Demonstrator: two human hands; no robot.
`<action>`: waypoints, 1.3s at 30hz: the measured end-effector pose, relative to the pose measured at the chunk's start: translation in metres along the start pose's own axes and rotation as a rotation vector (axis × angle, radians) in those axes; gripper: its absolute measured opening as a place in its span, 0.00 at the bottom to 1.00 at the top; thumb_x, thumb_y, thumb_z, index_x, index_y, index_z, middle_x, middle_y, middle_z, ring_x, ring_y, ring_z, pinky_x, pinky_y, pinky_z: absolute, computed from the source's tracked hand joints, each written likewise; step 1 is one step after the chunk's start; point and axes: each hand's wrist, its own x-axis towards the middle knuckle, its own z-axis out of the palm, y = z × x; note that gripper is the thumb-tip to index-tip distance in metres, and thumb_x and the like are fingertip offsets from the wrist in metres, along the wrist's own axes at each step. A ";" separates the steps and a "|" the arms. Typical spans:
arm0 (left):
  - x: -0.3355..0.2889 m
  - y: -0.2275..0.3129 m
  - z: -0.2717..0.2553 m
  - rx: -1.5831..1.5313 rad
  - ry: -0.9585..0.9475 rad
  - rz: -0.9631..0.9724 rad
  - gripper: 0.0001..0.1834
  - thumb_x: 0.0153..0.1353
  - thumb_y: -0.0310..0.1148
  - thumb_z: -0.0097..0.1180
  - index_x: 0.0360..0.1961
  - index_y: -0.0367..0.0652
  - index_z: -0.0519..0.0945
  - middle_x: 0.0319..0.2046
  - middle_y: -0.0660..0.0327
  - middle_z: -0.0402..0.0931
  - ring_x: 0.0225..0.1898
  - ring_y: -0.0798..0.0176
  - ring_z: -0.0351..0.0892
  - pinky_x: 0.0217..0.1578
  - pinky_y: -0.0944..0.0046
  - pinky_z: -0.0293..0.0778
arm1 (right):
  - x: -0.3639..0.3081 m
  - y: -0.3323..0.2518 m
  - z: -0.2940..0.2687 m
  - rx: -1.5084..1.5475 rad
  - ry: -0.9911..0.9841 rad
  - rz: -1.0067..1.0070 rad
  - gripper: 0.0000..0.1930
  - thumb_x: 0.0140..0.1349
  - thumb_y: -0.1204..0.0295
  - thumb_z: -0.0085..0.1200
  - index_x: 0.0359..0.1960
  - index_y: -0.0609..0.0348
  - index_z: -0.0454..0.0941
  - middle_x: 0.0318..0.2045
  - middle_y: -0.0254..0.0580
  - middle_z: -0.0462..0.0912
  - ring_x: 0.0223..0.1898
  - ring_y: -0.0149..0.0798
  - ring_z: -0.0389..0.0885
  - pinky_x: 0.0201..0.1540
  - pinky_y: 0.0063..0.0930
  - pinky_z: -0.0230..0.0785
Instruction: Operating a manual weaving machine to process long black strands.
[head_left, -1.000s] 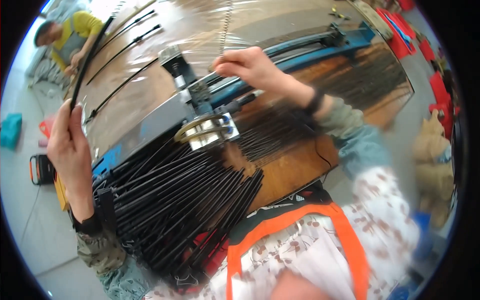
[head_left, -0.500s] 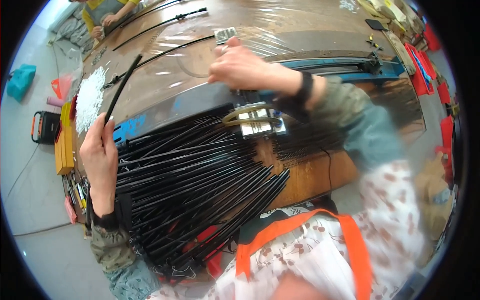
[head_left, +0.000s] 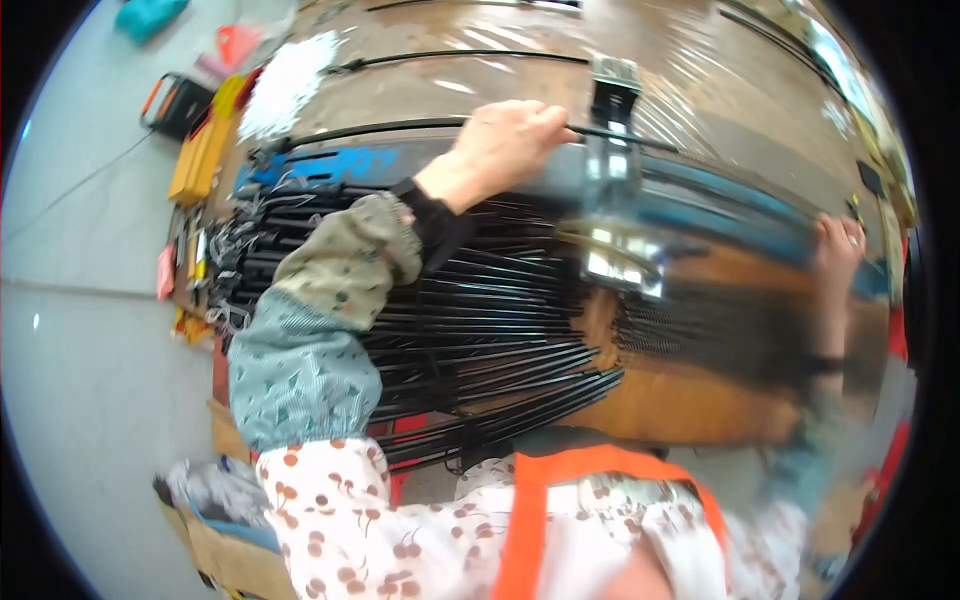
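Observation:
A long thin black rod (head_left: 380, 127) lies across the front part of the table, and my left hand (head_left: 510, 145) is closed around it. Its right end passes over a metal clamping fixture (head_left: 622, 265) with a yellowish tube looped on it. Far to the right, my right hand (head_left: 840, 245) is at the right end of a blue rail (head_left: 720, 195). Its fingers look curled, but whatever they grip is hidden and blurred. Below my left forearm spreads a large heap of black rods (head_left: 480, 325), with white strings at their left ends.
White small pieces (head_left: 290, 85) lie piled at the table's left. Another black rod (head_left: 450, 55) rests farther back on clear plastic sheeting. A yellow box (head_left: 200, 160) stands at the left edge, and a black case (head_left: 180, 105) is on the floor.
My left hand has carried the rod from the left to the fixture, turning it from steep to nearly level. My right hand has moved from above the fixture to the rail's right end. The view has shifted.

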 end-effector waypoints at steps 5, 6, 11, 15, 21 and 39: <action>-0.018 -0.004 0.007 -0.024 -0.080 -0.122 0.21 0.71 0.46 0.49 0.29 0.40 0.75 0.29 0.53 0.79 0.34 0.45 0.80 0.35 0.50 0.76 | -0.003 -0.011 0.014 0.067 -0.011 0.015 0.03 0.63 0.73 0.57 0.36 0.57 0.79 0.29 0.43 0.76 0.39 0.46 0.75 0.51 0.40 0.65; -0.018 -0.004 0.008 -0.070 -0.079 -0.129 0.20 0.71 0.46 0.50 0.30 0.40 0.77 0.30 0.53 0.79 0.34 0.44 0.80 0.35 0.50 0.76 | -0.003 -0.011 0.015 0.086 0.008 0.027 0.03 0.63 0.73 0.57 0.36 0.58 0.78 0.29 0.43 0.76 0.39 0.47 0.75 0.51 0.39 0.65; -0.018 0.002 0.014 -0.237 0.006 -0.190 0.16 0.65 0.41 0.58 0.28 0.39 0.81 0.28 0.53 0.79 0.32 0.46 0.80 0.35 0.51 0.75 | 0.003 -0.023 0.019 0.082 0.094 0.068 0.04 0.63 0.74 0.59 0.37 0.59 0.79 0.31 0.43 0.77 0.40 0.47 0.76 0.50 0.38 0.65; -0.017 0.004 0.018 -0.250 0.090 -0.205 0.13 0.61 0.40 0.62 0.28 0.41 0.82 0.27 0.55 0.79 0.30 0.47 0.79 0.34 0.52 0.74 | -0.007 -0.008 0.025 0.094 0.061 0.062 0.05 0.62 0.74 0.59 0.38 0.59 0.80 0.32 0.45 0.78 0.41 0.47 0.76 0.50 0.39 0.66; -0.015 0.007 0.017 -0.294 0.110 -0.197 0.13 0.62 0.42 0.61 0.32 0.43 0.81 0.29 0.55 0.80 0.35 0.47 0.81 0.36 0.52 0.75 | -0.002 -0.029 0.008 0.046 0.003 0.085 0.07 0.63 0.74 0.59 0.43 0.57 0.82 0.39 0.42 0.83 0.50 0.44 0.77 0.57 0.41 0.63; -0.010 0.013 0.022 -0.065 -0.155 -0.173 0.13 0.69 0.40 0.52 0.32 0.42 0.72 0.26 0.50 0.79 0.32 0.39 0.79 0.30 0.44 0.72 | 0.013 -0.204 -0.019 0.489 -0.039 -0.051 0.18 0.55 0.77 0.61 0.49 0.58 0.80 0.36 0.39 0.82 0.44 0.44 0.78 0.50 0.37 0.62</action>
